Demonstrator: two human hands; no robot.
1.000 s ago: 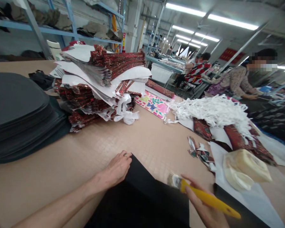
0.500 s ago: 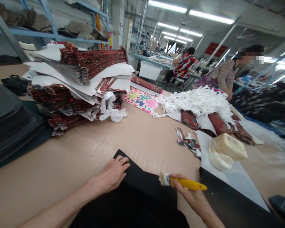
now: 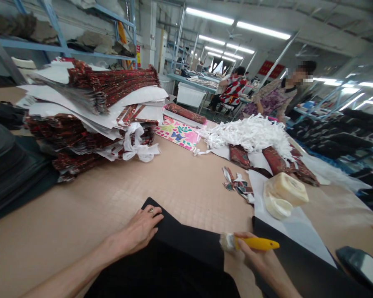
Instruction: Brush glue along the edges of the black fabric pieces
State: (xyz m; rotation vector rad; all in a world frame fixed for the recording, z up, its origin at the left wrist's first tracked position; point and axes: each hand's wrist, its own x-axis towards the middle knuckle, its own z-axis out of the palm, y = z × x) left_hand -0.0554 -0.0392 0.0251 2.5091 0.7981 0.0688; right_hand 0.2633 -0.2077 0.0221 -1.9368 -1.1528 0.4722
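A black sheet with an angled top edge lies in front of me on the brown tabletop. My left hand, a ring on one finger, rests on its upper left part with the fingers laid over the surface. To the right, my right hand is closed around the yellow handle of a paintbrush. The brush's pale, whitish bristles point left and sit at the sheet's right edge; whether they touch it I cannot tell. Another black piece lies beneath and beyond my right forearm.
Tall stacks of red patterned pieces and white paper stand at the back left. Black stacked sheets are at far left. On the right are a cream plastic container, fabric scraps and white strips. Two people are beyond the table.
My right hand and the paintbrush have moved right across the black sheet to its right edge. The left hand stays on the sheet. The person at the right has turned and shifted.
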